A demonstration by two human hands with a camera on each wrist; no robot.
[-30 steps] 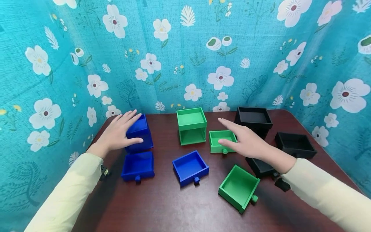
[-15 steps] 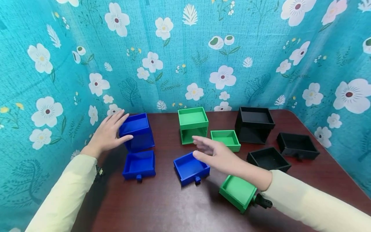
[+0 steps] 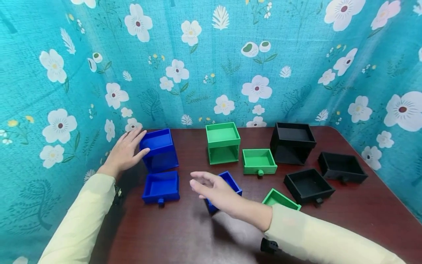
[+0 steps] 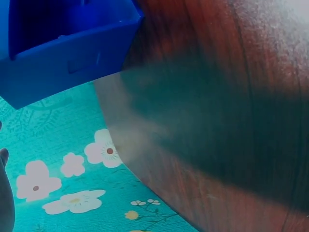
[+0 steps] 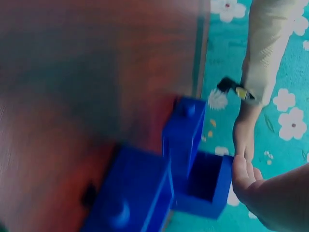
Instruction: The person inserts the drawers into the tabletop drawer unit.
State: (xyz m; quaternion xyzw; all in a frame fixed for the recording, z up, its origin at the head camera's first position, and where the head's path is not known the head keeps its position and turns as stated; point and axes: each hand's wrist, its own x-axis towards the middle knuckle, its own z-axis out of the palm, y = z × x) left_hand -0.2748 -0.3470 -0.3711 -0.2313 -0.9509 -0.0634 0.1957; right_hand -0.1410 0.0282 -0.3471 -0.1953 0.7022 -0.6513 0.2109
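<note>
At the table's left rear stands a blue drawer cabinet [image 3: 159, 146] with a hollow front. My left hand [image 3: 123, 152] is at its left side, fingers and thumb spread near the top edge; whether they touch it I cannot tell. One blue drawer [image 3: 161, 187] with a round knob lies just in front of that cabinet. A second blue drawer [image 3: 230, 182] sits mid-table, partly covered by my right hand [image 3: 215, 192]. That hand hovers over it with loosely bent fingers and nothing in its grasp. In the right wrist view, both blue drawers and the blue cabinet [image 5: 205, 186] show.
A green cabinet [image 3: 224, 143] stands at the back middle, a black cabinet [image 3: 293, 143] to its right. Two green drawers, one at the back [image 3: 258, 161] and one partly under my right sleeve [image 3: 280, 200], and two black drawers [image 3: 310, 185] lie on the right. A flowered curtain borders the table.
My right hand has swept left from above the back green drawer to above the middle blue drawer. My left hand has shifted left from over the blue cabinet to its left side.
</note>
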